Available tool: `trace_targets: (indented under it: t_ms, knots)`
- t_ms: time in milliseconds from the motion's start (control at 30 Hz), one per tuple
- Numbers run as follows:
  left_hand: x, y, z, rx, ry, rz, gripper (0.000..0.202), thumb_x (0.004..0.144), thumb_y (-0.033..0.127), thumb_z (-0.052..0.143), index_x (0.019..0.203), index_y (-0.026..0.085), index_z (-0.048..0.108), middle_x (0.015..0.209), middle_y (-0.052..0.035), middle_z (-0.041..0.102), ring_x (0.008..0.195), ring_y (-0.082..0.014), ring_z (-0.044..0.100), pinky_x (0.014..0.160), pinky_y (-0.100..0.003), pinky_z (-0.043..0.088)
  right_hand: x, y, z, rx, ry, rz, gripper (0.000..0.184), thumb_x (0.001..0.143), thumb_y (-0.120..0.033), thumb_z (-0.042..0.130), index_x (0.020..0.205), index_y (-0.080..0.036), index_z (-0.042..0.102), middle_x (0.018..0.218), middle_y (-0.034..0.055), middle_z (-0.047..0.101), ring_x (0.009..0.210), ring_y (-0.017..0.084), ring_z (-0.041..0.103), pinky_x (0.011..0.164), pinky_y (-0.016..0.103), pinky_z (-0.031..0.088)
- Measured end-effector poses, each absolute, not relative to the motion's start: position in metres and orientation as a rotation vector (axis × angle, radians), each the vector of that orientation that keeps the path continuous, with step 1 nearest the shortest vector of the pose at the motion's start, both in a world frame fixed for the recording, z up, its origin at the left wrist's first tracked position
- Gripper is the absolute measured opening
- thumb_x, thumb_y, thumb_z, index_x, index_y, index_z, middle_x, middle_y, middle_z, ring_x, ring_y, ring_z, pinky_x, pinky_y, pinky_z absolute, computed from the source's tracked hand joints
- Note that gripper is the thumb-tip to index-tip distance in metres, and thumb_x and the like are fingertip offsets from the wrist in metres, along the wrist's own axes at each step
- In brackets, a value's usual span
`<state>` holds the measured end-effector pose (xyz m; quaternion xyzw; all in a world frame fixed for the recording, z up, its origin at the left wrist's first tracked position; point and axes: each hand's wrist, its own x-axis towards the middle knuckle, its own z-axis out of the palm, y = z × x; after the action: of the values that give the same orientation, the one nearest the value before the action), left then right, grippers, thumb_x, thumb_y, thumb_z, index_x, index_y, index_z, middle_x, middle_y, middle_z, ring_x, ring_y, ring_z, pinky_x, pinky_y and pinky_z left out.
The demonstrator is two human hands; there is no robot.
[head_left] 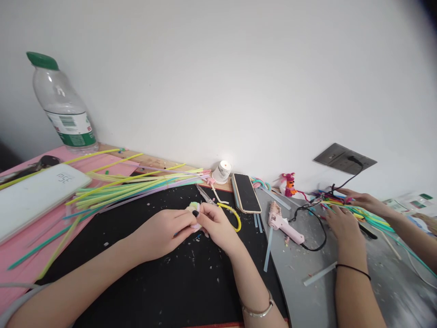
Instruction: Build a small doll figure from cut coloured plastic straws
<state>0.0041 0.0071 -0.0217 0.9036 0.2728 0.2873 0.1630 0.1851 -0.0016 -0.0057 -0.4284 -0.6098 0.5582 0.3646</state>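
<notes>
My left hand [162,230] and my right hand [217,226] meet over the black mat, fingers pinched on a small pastel pipe-cleaner piece [194,206]. Yellow-green and pale pink parts of it show between the fingertips; the rest is covered. A small black spot sits by the fingertips; what it is I cannot make out. Just behind my right hand lie scissors [205,195], partly hidden, with a yellow loop [235,217] beside them. A bundle of pastel pipe cleaners [136,190] spreads out beyond my left hand.
A white power bank [37,196] and a plastic bottle [64,105] stand left. Behind are a paper cup [221,171] and a phone [246,193]. A pink glue gun [285,226] with a black cord lies right, near glue sticks and a co-worker's hands [344,223].
</notes>
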Motion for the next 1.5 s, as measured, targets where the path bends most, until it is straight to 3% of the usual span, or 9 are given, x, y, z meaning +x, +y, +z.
trace_targets:
  t_ms: [167,400,600,733,933,1033,1267,1400,1500]
  knots:
    - [0.003,0.007,-0.021,2.699,0.676,0.889,0.026,0.098,0.021,0.039,0.082,0.018,0.059,0.075,-0.0009,0.062,0.068,-0.0131,0.056,0.063,-0.024,0.04,0.19,-0.001,-0.009,-1.141,-1.522,1.657,0.035,0.087,-0.038,0.054,0.06,-0.018,0.045,0.05,-0.0069,0.039,0.045,0.006,0.03,0.044,0.022,0.02]
    - [0.005,0.009,-0.023,2.723,0.735,0.961,0.033,0.099,0.022,0.037,0.073,0.017,0.057,0.066,0.0004,0.056,0.059,-0.0121,0.052,0.057,-0.025,0.037,0.188,0.0,-0.014,-1.078,-1.375,1.77,0.039,0.083,-0.043,0.057,0.057,-0.017,0.045,0.048,-0.0078,0.035,0.044,0.005,0.023,0.044,0.022,0.015]
    - [0.007,0.007,-0.011,2.14,0.98,0.886,0.022,0.086,0.035,0.059,0.073,0.018,0.058,0.063,0.0036,0.057,0.052,-0.0096,0.052,0.051,-0.021,0.038,0.185,-0.001,-0.017,-1.119,-1.525,1.226,0.041,0.091,-0.042,0.047,0.058,-0.019,0.04,0.052,-0.0067,0.033,0.049,0.008,0.026,0.048,0.024,0.021]
    - [0.01,0.004,0.0,1.694,0.939,0.714,0.034,0.09,0.044,0.049,0.069,0.018,0.055,0.051,0.0063,0.053,0.04,-0.0077,0.049,0.045,-0.02,0.037,0.182,-0.004,-0.011,-1.148,-1.7,0.839,0.037,0.094,-0.032,0.043,0.06,-0.019,0.039,0.055,-0.0052,0.035,0.052,0.009,0.031,0.051,0.024,0.024]
    - [0.015,0.004,-0.003,1.453,0.841,0.643,0.038,0.086,0.049,0.052,0.065,0.017,0.05,0.057,0.0045,0.057,0.037,-0.0065,0.049,0.039,-0.018,0.032,0.171,-0.012,-0.008,-1.105,-1.795,0.641,0.033,0.092,-0.022,0.042,0.059,-0.019,0.038,0.056,-0.0044,0.037,0.053,0.009,0.034,0.053,0.024,0.026]
    - [0.014,0.005,-0.004,1.478,0.836,0.669,0.039,0.085,0.048,0.054,0.062,0.017,0.049,0.054,0.0054,0.054,0.037,-0.0064,0.048,0.041,-0.018,0.034,0.169,-0.012,-0.012,-1.096,-1.756,0.73,0.033,0.091,-0.024,0.044,0.059,-0.019,0.039,0.056,-0.0048,0.036,0.053,0.009,0.033,0.053,0.024,0.026]
    - [0.012,0.005,0.001,1.718,0.893,0.675,0.034,0.088,0.04,0.051,0.062,0.018,0.051,0.054,0.0054,0.052,0.042,-0.008,0.049,0.048,-0.02,0.038,0.177,-0.005,-0.01,-0.984,-1.445,1.355,0.028,0.087,-0.042,0.056,0.074,-0.02,0.046,0.062,-0.006,0.04,0.052,0.008,0.032,0.049,0.021,0.027]
    - [0.013,0.003,0.001,1.847,0.973,0.685,0.031,0.088,0.037,0.049,0.064,0.018,0.052,0.053,0.0053,0.052,0.044,-0.0093,0.05,0.048,-0.021,0.038,0.181,-0.002,-0.008,-1.014,-1.423,1.346,0.033,0.083,-0.048,0.061,0.072,-0.02,0.046,0.06,-0.006,0.04,0.051,0.008,0.033,0.048,0.02,0.027]
    - [0.013,0.003,0.002,1.844,0.99,0.696,0.028,0.087,0.036,0.051,0.066,0.018,0.052,0.054,0.0056,0.051,0.045,-0.0093,0.05,0.048,-0.021,0.037,0.182,-0.002,-0.007,-1.024,-1.461,1.269,0.028,0.083,-0.042,0.061,0.072,-0.02,0.048,0.064,-0.0049,0.042,0.054,0.008,0.036,0.05,0.021,0.03]
